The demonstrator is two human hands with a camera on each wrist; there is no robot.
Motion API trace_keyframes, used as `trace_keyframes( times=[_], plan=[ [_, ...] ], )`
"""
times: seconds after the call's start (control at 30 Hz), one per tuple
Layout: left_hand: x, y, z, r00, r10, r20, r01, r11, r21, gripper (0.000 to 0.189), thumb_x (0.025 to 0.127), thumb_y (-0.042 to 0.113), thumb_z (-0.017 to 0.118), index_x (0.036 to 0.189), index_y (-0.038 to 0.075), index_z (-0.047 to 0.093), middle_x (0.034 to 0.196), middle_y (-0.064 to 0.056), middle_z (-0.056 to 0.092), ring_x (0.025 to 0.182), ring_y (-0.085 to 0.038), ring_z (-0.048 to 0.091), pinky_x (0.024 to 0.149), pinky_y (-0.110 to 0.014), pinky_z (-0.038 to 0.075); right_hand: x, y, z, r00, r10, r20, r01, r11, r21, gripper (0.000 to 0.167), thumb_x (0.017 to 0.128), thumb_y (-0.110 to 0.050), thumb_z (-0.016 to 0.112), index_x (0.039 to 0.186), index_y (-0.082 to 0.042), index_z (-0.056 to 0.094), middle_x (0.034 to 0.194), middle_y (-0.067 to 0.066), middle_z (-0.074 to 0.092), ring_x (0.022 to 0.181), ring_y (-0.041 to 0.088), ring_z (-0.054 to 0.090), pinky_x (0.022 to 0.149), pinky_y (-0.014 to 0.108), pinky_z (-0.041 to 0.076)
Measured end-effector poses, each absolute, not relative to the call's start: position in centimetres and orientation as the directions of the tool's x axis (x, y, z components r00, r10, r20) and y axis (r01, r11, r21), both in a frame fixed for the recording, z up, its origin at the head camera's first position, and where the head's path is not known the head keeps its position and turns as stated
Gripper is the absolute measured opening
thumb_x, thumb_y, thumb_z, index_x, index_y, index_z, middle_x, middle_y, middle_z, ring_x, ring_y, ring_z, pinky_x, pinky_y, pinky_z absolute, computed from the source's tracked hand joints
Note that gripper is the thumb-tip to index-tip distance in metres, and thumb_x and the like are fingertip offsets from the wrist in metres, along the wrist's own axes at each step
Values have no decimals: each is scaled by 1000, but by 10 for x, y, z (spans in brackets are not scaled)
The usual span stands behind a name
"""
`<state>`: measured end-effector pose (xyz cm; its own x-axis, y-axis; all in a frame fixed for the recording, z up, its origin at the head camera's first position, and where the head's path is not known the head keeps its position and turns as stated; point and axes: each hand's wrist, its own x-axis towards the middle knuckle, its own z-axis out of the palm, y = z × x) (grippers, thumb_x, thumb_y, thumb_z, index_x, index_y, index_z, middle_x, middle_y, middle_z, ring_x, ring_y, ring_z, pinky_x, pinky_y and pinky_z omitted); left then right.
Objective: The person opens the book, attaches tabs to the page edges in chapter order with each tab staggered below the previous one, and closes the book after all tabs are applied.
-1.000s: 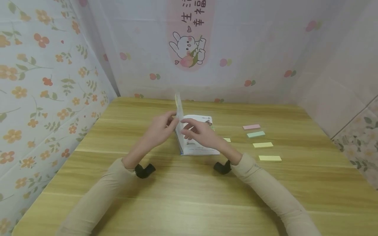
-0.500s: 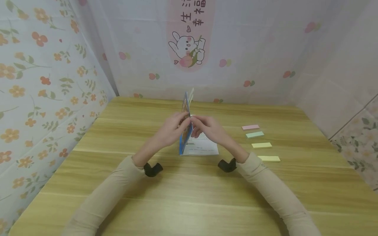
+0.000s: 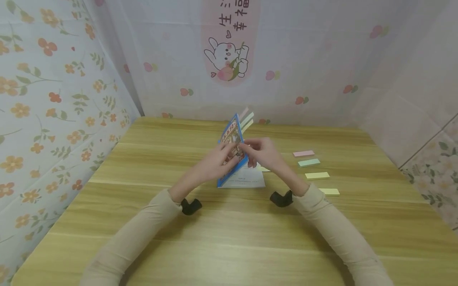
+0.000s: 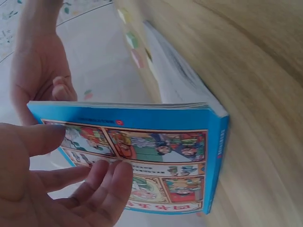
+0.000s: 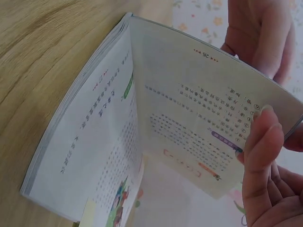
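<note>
A book with a blue-edged, illustrated cover stands half open on the table, its cover side tilted over to the right. Pink, green and yellow sticky tabs stick out from the far edge of the raised part. My left hand rests its fingers on the outside of the cover. At the free edge of the raised part, my right hand pinches the cover and pages, with fingers on the printed inner page. A pale yellow tab shows at the edge of the flat page.
To the right on the wooden table lie separate pads of sticky tabs: pink, green, yellow and another yellow pad, partly behind the right sleeve. Patterned cloths hang at the back and left.
The raised part of the book has swung from nearly upright over to the right, bringing its cover into sight. Both hands have moved right with it, and the right hand now pinches its edge.
</note>
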<state>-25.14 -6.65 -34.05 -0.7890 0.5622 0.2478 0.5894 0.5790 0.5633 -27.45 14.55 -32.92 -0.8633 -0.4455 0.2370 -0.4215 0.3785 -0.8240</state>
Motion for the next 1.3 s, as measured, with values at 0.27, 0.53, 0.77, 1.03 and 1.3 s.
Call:
trace_keyframes(
  times=[0.27, 0.53, 0.77, 1.03, 1.3],
  plan=[
    [-255, -65, -353, -807, 567, 165, 561, 648, 515, 49, 105, 25, 53, 147, 0, 44, 128, -21, 49, 102, -27, 52, 81, -40, 51, -276, 159, -334, -879, -407, 249, -425, 431, -796, 26, 99, -16, 65, 110, 6, 72, 53, 6, 58, 43, 19, 55, 44, 27, 46],
    [-257, -64, -364, -797, 595, 99, 579, 707, 407, 56, 106, 31, 52, 148, -5, 42, 129, -24, 48, 105, -29, 53, 88, -41, 52, -275, 177, -344, -904, -393, 170, -370, 516, -773, 20, 96, -18, 70, 100, 1, 73, 60, 4, 64, 49, 31, 59, 44, 27, 46],
    [-255, -62, -369, -783, 618, 69, 591, 705, 392, 49, 105, 28, 56, 140, -5, 50, 131, -26, 48, 117, -36, 49, 94, -46, 49, -272, 191, -354, -902, -412, 127, -386, 641, -663, 21, 96, -24, 71, 84, -7, 73, 53, -1, 61, 54, 36, 64, 45, 25, 42],
    [-252, -62, -369, -779, 627, 4, 587, 727, 358, 35, 106, 30, 55, 120, -2, 57, 128, -21, 45, 111, -31, 46, 90, -40, 48, -267, 195, -365, -912, -410, 27, -349, 735, -581, 21, 96, -28, 70, 90, -8, 72, 60, -4, 64, 53, 18, 62, 50, 27, 45],
    [-250, -62, -366, -769, 633, -82, 578, 745, 334, 54, 106, 32, 54, 142, -8, 47, 145, -25, 36, 130, -36, 39, 104, -44, 44, -256, 189, -366, -885, -463, -51, -378, 778, -502, 24, 93, -25, 75, 102, -4, 69, 61, 0, 59, 51, 11, 46, 47, 25, 36]
  ],
)
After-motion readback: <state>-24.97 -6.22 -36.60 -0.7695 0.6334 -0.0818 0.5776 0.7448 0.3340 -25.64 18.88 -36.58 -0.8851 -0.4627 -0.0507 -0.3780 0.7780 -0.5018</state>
